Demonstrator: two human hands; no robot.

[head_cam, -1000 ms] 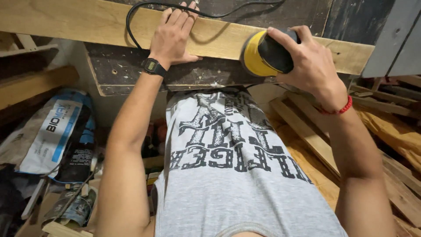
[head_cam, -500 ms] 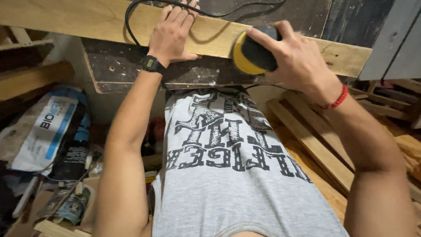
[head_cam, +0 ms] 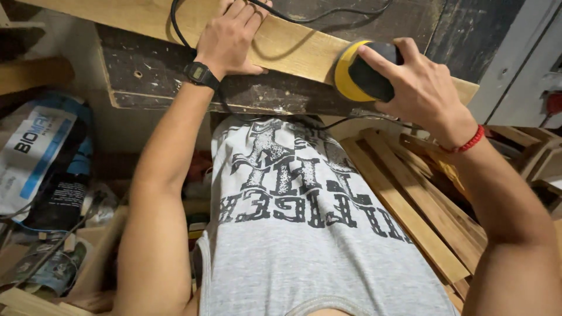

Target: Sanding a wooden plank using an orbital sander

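Yellow-rimmed sander [head_cam: 366, 71] sits on the plank [head_cam: 293, 44], gripped from above by the right hand [head_cam: 418, 88], fingers curled over its black top. Left hand [head_cam: 228, 38] lies flat and open on the plank, pressing it onto the dark bench [head_cam: 164, 76]. Black cord [head_cam: 178, 29] loops by the left wrist. Loose boards [head_cam: 410, 205] lie below right.

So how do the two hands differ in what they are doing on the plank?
The left hand lies flat, palm down on the wooden plank; the right hand curls around the yellow and black sander. The left wrist wears a black watch, the right a red bracelet. Both are bare.
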